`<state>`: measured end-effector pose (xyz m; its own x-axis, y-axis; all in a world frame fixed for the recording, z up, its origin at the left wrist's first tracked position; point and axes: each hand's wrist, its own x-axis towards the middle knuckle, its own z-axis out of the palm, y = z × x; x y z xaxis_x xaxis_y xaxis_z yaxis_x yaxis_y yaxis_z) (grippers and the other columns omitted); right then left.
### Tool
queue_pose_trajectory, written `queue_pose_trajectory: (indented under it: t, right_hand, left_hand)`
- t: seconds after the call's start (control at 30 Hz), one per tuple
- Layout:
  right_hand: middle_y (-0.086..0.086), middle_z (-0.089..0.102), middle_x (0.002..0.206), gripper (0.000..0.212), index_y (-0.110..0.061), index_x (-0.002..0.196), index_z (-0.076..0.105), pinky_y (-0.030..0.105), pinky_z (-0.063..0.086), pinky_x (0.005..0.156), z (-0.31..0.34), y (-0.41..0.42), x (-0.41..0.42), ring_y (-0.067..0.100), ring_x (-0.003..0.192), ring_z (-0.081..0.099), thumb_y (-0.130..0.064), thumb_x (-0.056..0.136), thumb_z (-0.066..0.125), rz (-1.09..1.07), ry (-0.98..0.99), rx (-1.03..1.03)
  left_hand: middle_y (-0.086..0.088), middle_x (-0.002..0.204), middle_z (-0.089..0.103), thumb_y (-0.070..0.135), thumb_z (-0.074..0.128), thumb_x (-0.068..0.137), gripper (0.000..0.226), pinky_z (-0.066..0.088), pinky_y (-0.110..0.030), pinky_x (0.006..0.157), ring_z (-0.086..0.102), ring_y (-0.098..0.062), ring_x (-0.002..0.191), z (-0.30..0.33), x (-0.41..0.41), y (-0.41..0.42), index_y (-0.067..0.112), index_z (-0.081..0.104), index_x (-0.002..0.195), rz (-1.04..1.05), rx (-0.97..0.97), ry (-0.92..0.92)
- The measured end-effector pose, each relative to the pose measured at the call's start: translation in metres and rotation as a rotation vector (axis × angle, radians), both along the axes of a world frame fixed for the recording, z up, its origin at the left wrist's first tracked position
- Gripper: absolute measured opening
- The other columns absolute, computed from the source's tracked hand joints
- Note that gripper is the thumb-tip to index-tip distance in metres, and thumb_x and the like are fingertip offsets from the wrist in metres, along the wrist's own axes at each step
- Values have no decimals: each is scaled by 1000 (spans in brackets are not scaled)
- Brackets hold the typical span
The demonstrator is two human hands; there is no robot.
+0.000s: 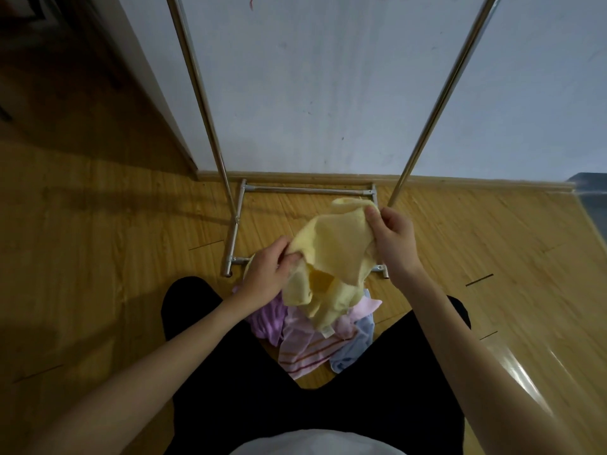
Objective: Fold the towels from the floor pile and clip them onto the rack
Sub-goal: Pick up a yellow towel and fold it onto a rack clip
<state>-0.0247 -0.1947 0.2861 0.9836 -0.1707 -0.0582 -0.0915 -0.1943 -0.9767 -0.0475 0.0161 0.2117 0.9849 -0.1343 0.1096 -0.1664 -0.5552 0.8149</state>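
our left hand [267,272] and right hand [391,233] each pinch the yellow towel [331,254], still crumpled; its tail may snag the floor pile [315,336].

Towel pile [315,336] lies before rack [308,190], seemingly touching.

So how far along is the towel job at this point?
Nothing looks done: no towel shows on the visible part of the rack. In hand: left hand and right hand grip a crumpled yellow towel, not yet folded. Left: purple towel, pink striped towel and blue towel on the floor.
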Motion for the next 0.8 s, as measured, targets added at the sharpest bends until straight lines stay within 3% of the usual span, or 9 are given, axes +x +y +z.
queue_pose_trajectory:
  t: [0.13,0.23,0.33,0.4,0.53,0.63,0.8]
  right_hand:
    - [9,44,65,37,10,79,56,24,33,49,-28,-2,1,16,59,40,-21,97,54,9,86,-87]
    - [3,44,60,29,0,73,55,26,33,49,-41,-1,2,12,54,39,-17,96,54,41,102,-170]
    - [17,59,74,21,4,83,59,42,46,58,-53,-4,4,28,62,51,-14,94,56,74,108,-259]
    - [11,62,79,6,-4,93,60,41,51,64,-53,-4,0,28,71,58,-9,91,58,74,109,-235]
    - [-1,60,89,24,-16,104,57,16,48,66,-42,0,-14,9,77,58,-8,83,68,118,-21,-194]
    - [-1,59,96,30,-14,102,56,21,49,68,-34,3,-25,13,84,58,-14,77,73,204,-180,-151]
    - [-1,55,89,32,-13,92,56,26,48,70,-34,13,-27,15,82,53,-33,76,75,304,-307,-269]
  left_hand:
    - [5,67,53,14,46,99,13,37,-22,48,50,-10,56,51,6,-8,8,57,97,-23,-81,-60]
    - [-8,71,56,17,42,100,13,38,-34,53,52,-20,60,81,13,-14,17,53,96,-47,-115,-68]
    - [-8,71,53,20,39,98,15,38,-37,57,50,-19,62,103,19,-21,22,51,87,-93,-145,-103]
    - [-12,74,56,22,39,97,19,41,-38,62,53,-23,67,113,23,-23,13,54,89,-103,-139,-104]
    - [-15,84,60,29,40,96,29,45,-43,71,57,-26,78,119,34,-25,5,56,95,-74,-105,-79]
    - [-10,75,56,22,42,99,22,43,-40,65,53,-20,69,113,39,-26,8,54,86,-59,-49,-47]
    - [-22,79,57,20,42,100,23,45,-50,65,56,-34,73,111,36,-32,4,53,88,-67,-35,-17]
